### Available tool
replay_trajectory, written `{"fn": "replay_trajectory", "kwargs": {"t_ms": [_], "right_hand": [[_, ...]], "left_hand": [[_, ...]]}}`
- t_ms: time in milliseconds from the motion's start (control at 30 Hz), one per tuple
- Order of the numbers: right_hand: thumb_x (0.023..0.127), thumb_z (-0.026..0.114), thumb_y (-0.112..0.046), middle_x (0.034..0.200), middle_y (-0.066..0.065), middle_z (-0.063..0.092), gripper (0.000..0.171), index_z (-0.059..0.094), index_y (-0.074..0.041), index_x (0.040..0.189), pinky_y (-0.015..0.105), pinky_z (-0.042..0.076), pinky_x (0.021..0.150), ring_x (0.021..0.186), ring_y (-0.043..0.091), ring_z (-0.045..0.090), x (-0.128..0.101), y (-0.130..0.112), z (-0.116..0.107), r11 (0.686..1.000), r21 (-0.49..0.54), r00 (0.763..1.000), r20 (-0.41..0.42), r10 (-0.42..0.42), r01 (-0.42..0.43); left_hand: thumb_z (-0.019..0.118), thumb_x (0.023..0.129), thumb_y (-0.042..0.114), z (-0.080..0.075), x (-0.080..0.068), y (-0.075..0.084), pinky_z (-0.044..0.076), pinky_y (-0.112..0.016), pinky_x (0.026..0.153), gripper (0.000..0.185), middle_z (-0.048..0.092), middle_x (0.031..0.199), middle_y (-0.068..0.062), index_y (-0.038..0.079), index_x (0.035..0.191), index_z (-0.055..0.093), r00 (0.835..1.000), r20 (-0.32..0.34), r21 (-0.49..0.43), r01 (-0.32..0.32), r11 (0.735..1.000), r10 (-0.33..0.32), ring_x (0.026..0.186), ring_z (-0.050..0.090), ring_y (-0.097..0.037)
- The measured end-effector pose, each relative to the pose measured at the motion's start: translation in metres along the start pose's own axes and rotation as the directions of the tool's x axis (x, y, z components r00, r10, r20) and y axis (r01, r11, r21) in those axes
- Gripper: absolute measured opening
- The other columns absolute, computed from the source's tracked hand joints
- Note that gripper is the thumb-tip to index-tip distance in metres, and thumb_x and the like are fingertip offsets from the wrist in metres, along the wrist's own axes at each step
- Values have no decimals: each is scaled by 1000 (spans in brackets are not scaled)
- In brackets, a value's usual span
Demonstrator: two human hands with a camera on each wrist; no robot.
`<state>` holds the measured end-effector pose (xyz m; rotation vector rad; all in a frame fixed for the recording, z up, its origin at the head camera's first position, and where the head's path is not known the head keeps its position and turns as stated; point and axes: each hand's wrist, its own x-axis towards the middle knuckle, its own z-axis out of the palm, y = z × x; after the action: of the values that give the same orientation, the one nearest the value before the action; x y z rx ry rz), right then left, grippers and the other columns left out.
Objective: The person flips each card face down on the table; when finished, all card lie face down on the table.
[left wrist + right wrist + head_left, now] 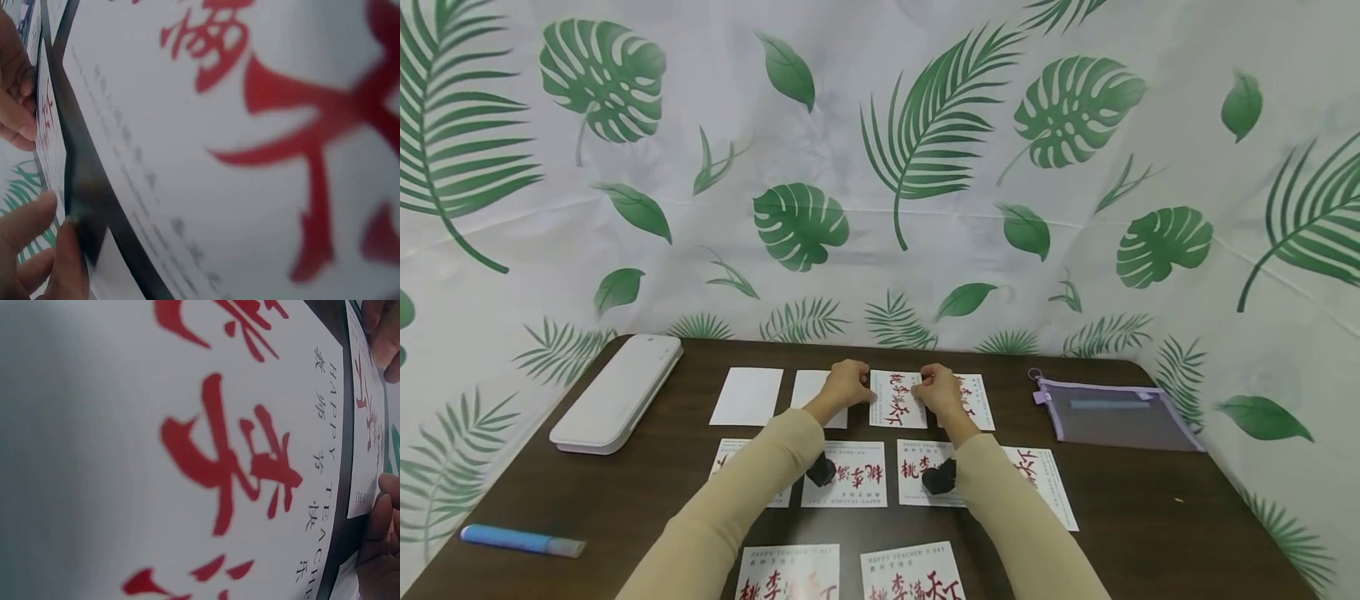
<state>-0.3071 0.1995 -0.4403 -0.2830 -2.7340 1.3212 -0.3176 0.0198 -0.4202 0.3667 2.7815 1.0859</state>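
Two hands meet at one white card printed with red characters [896, 398] in the far row on the dark brown counter [1150, 517]: we see the left hand [846, 385] and right hand [942, 388] with fingers curled, pinching its side edges. Right of them lies a translucent purple zip pouch [1112, 414] holding a pale blue strip.

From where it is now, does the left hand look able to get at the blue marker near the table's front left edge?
Probably yes. The left hand holds a card in the far row, but the dark tabletop between it and the blue marker looks bare, so nothing seems to block it.
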Motion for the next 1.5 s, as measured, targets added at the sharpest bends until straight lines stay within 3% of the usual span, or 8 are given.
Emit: {"fn": "replay_trajectory", "kwargs": {"t_ms": [267,467,833,967,1100,1233,1333,1500], "right_hand": [[79,68,-1,86,16,63,38,56,6,114,30,49,62,69,22,60,1,-6,-3,1000,-24,999,30,20,-19],[79,65,1,84,14,60,36,54,7,113,27,48,59,66,18,56,3,-4,-4,997,62,998,45,37,-40],[80,64,4,79,7,53,30,55,2,109,23,41,58,71,17,49,-2,-7,-4,991,129,998,-47,-29,35],[81,62,9,70,0,50,30,54,3,109,20,39,53,61,9,46,1,-5,-5,953,304,1000,-28,-13,21],[83,60,10,71,-2,50,33,52,2,114,20,40,52,58,7,48,3,-4,-9,864,499,997,62,34,-61],[85,59,8,76,-2,52,35,51,0,117,19,44,54,63,6,52,1,-4,-13,801,582,988,138,70,-139],[85,60,8,76,-3,53,35,51,-1,117,19,45,55,64,6,54,-3,-5,-13,769,616,984,151,95,-168],[84,61,7,71,-5,58,34,52,-1,116,20,44,55,62,5,55,-8,-5,-9,754,634,984,147,101,-172]], "left_hand": [[78,70,4,4,-1,4,46,-29,66,32,61,84,-7,-3,100,68,998,-56,44,-36,998,38,74,52,-17],[77,71,3,4,-2,6,38,-25,60,18,53,73,-3,-2,83,64,998,-53,67,-35,997,38,69,45,-15],[77,72,3,6,-2,5,34,-25,57,19,48,70,-2,-1,75,59,997,-65,73,-38,997,43,66,43,-16],[76,72,4,5,-3,4,42,-29,62,21,57,80,-8,-2,88,64,996,-65,65,-48,997,53,72,49,-19],[74,77,7,-1,-6,4,50,-36,79,43,65,103,-14,-3,116,61,998,-65,-37,-12,999,10,93,60,-26],[72,80,4,-8,-9,3,54,-33,78,47,66,106,-17,-3,123,56,995,-90,-198,12,980,-31,96,63,-28],[70,80,0,-11,-10,2,55,-29,69,40,66,98,-16,-2,118,59,992,-118,-316,8,949,-48,84,64,-24],[66,83,-2,-14,-12,0,55,-27,62,33,59,84,-6,1,115,58,990,-113,-496,21,868,-88,68,58,-13]]}}
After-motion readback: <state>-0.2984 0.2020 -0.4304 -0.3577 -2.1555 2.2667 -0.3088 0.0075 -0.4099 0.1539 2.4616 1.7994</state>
